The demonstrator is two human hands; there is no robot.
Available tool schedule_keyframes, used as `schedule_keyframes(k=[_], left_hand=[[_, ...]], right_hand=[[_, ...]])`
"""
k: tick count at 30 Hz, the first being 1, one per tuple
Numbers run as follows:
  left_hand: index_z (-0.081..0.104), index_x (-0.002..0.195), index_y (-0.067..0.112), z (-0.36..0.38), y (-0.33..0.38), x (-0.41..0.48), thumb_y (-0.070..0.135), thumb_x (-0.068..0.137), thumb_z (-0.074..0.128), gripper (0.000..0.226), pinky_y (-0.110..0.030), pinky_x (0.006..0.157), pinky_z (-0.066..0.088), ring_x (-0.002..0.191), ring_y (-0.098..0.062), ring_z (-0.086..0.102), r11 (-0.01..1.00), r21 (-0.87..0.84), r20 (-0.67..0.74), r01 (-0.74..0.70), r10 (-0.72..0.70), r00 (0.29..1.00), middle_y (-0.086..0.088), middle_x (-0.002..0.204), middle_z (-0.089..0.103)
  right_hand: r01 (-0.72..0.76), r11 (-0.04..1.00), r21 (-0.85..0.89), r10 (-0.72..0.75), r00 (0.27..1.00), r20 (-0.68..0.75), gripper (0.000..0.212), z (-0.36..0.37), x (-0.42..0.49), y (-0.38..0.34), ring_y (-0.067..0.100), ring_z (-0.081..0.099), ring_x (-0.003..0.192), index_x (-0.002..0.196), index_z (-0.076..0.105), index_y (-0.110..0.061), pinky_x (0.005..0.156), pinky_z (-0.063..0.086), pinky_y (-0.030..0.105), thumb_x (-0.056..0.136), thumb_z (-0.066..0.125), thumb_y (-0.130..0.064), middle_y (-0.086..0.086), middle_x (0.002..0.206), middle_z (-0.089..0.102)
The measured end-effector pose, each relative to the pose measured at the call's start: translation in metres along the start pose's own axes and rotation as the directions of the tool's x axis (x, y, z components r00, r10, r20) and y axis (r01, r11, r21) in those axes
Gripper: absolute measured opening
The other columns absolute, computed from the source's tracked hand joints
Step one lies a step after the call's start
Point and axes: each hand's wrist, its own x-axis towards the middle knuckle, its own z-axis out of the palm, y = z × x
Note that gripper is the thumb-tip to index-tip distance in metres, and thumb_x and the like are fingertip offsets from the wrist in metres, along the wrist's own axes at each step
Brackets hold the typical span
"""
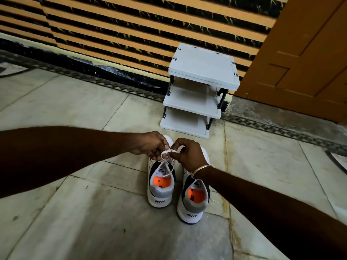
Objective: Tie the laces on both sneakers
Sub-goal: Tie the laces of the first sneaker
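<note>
My left hand (pixel 148 145) pinches a lace (pixel 166 152) loop over the left sneaker (pixel 160 184); my right hand (pixel 187 154) wraps the other end round it, forming a bow.

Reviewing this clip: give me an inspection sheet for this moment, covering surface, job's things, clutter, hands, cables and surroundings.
Surface: pale marble-tile floor, stained, with dark joints.
Job's things: two white, black and grey sneakers with orange insoles, heels towards the camera; left sneaker has its white lace looped mid-tie; right sneaker is partly hidden, its lace state unclear.
Clutter: nothing seen.
Hands: left hand and right hand both pinch the lace above the left sneaker; a thin metal bangle is on the right wrist.
Cables: nothing seen.
Surroundings: white three-tier shoe rack, empty, against an orange and black striped wall; brown wooden door at right.
</note>
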Motion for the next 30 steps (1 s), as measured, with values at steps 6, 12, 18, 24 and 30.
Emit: schedule_keyframes(k=[6,12,18,24,30], left_hand=[[0.063,0.105,0.000,-0.001,-0.005,-0.005,0.000,0.093,0.046,0.021,-0.024,0.052,0.044,0.054,-0.015,0.057,0.999,-0.019,0.061,0.045,-0.044,0.997,-0.009,0.068,0.067],[0.062,0.109,0.002,-0.002,-0.011,-0.008,0.005,0.087,0.055,0.024,-0.023,0.050,0.039,0.056,-0.014,0.060,0.997,-0.029,-0.008,-0.068,0.068,0.998,-0.009,0.075,0.070],[0.073,0.100,0.010,-0.001,-0.016,-0.013,0.006,0.070,0.085,0.032,-0.025,0.064,0.058,0.065,-0.002,0.067,0.901,0.315,-0.126,-0.299,0.352,0.928,-0.007,0.090,0.076],[0.077,0.088,0.015,0.006,-0.020,-0.013,0.009,0.070,0.083,0.020,-0.015,0.059,0.047,0.062,0.003,0.065,0.788,0.523,-0.134,-0.324,0.451,0.882,0.004,0.077,0.075],[0.074,0.084,0.017,-0.015,-0.003,-0.022,0.015,0.076,0.065,0.013,-0.029,0.064,0.050,0.074,-0.014,0.066,0.535,0.811,-0.111,-0.239,0.541,0.834,0.007,0.074,0.068]], right_hand=[[0.204,0.955,-0.215,-0.198,0.979,0.050,0.022,0.007,0.000,0.005,-0.001,0.051,0.052,0.069,0.057,-0.019,0.060,0.047,0.025,0.074,0.078,-0.021,0.000,0.088,0.075],[0.009,0.998,-0.057,-0.008,1.000,0.013,0.022,0.005,0.004,-0.003,0.015,0.060,0.044,0.063,0.058,-0.003,0.047,0.046,0.025,0.070,0.077,-0.009,0.010,0.055,0.062],[-0.369,0.894,0.255,0.354,0.929,0.104,0.032,0.007,0.008,-0.006,0.017,0.051,0.032,0.056,0.048,-0.007,0.038,0.039,0.020,0.074,0.071,0.007,0.010,0.042,0.056],[-0.470,0.815,0.338,0.445,0.882,0.154,0.040,0.002,0.008,-0.012,0.018,0.051,0.035,0.054,0.043,-0.011,0.037,0.037,0.018,0.078,0.068,0.009,0.008,0.044,0.056],[-0.535,0.749,0.391,0.499,0.844,0.197,0.047,-0.002,0.005,-0.015,0.016,0.049,0.032,0.043,0.047,-0.012,0.036,0.035,0.016,0.080,0.064,0.013,0.009,0.048,0.062]])
